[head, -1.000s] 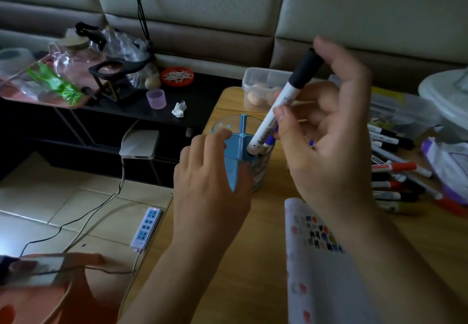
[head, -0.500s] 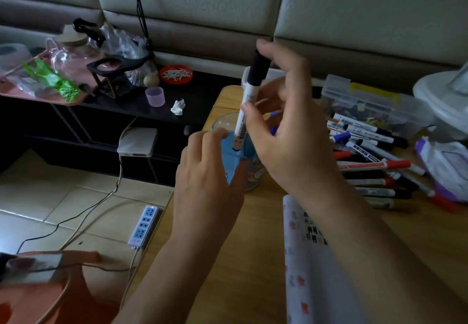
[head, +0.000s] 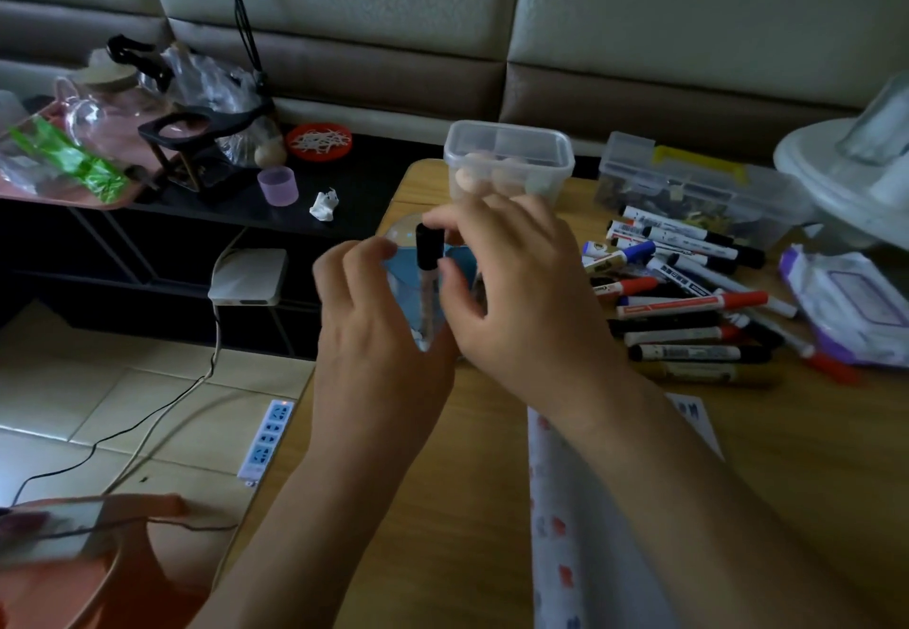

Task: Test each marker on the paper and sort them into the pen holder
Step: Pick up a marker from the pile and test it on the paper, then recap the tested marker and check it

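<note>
Gripping holder (head: 401, 270), left hand (head: 375, 348); right fingers (head: 469, 217) pinch marker (head: 426, 254).

marker (head: 426, 254) in pen holder (head: 403, 284), loose markers (head: 688, 303) right

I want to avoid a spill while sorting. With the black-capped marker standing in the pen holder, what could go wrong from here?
1. The pen holder stands near the left edge of the table. If the left hand loosens while the right hand presses the black-capped marker down, the holder may tip toward the floor.
2. The loose markers lie close beside the right hand. When it draws back, it could knock some rolling.
</note>
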